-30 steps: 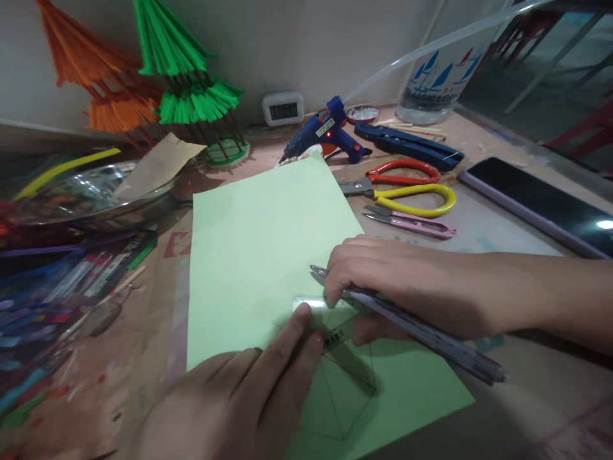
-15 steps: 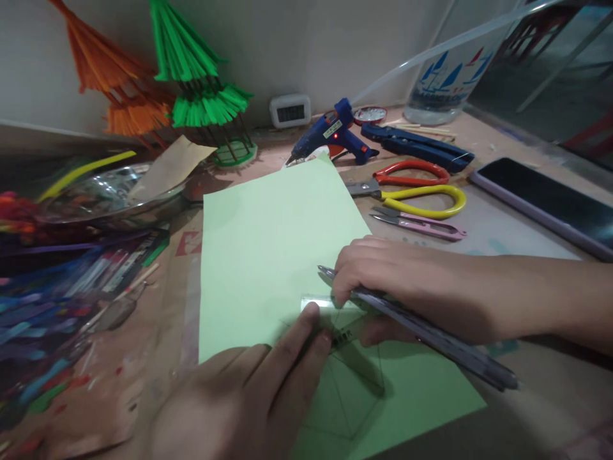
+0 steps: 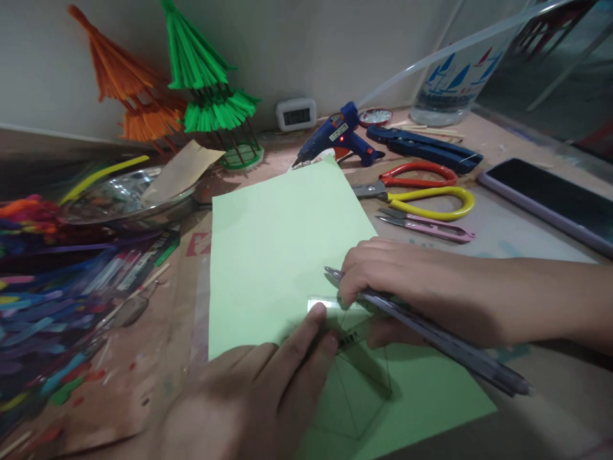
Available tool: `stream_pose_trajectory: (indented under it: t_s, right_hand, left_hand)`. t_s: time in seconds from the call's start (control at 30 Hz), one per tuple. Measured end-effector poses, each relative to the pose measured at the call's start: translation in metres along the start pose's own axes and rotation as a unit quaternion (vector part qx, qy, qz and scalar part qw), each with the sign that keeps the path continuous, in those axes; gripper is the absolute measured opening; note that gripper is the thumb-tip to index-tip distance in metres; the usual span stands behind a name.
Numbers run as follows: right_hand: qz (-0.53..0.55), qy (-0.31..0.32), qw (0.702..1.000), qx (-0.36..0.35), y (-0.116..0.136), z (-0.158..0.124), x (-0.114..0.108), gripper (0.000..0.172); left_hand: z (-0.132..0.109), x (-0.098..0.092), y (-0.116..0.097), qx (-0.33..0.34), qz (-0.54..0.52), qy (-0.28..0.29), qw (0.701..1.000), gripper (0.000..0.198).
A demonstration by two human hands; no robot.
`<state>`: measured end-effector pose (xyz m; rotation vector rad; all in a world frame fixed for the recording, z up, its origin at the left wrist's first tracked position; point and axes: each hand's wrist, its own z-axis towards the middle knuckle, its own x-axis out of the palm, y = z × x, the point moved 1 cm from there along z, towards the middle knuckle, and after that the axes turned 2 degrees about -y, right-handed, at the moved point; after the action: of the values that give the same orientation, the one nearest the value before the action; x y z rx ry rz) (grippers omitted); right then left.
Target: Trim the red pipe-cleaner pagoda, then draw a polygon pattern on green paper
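Observation:
A light green sheet of paper [image 3: 272,255] lies on the table, with thin pencil-like lines forming a many-sided figure near its lower part. Across those lines rests a clear ruler [image 3: 347,326]. My left hand [image 3: 268,383] presses the ruler's left part with its fingertips, the fingers stretched out. From the right, my right hand [image 3: 407,287] grips the ruler's far end between thumb and fingers. A grey pen [image 3: 440,332] is also held in that hand, its tip pointing up and left over the paper.
Behind the paper are a blue glue gun [image 3: 335,137], red-and-yellow-handled scissors [image 3: 426,191], pink snips [image 3: 431,227] and blue pliers [image 3: 424,148]. A phone [image 3: 550,198] lies right. Left are a metal bowl [image 3: 119,217], colourful scraps [image 3: 38,326] and green [image 3: 201,64] and orange [image 3: 119,70] models.
The whole view has shifted slightly, so everything appears a little further right. Both hands, the ruler and the pen keep their places on the paper.

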<state>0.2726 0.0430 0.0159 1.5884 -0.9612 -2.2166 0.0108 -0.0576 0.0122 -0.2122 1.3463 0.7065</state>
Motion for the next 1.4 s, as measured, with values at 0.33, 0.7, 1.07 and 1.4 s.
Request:
stream_pose_trajectory:
  t_s: [0.33,0.7,1.07,1.4]
  right_hand:
    - [-0.005,0.006,1.0,-0.001,0.002,0.003,-0.001,0.027]
    - [-0.004,0.009,1.0,0.004,0.003,0.005,-0.002,0.025]
    - [-0.009,0.005,1.0,-0.005,0.003,0.002,-0.002,0.026]
    - [0.042,-0.114,0.991,0.057,0.012,0.013,-0.001,0.025]
  left_hand:
    - [-0.001,0.008,-0.002,-0.019,-0.019,-0.026,0.999,0.056]
    - [0.002,0.005,0.0,-0.01,-0.023,-0.004,1.0,0.058]
    - [0.007,0.006,-0.003,-0.022,-0.018,-0.026,0.999,0.057]
    - [-0.002,0.007,-0.005,-0.02,-0.009,0.003,1.0,0.058]
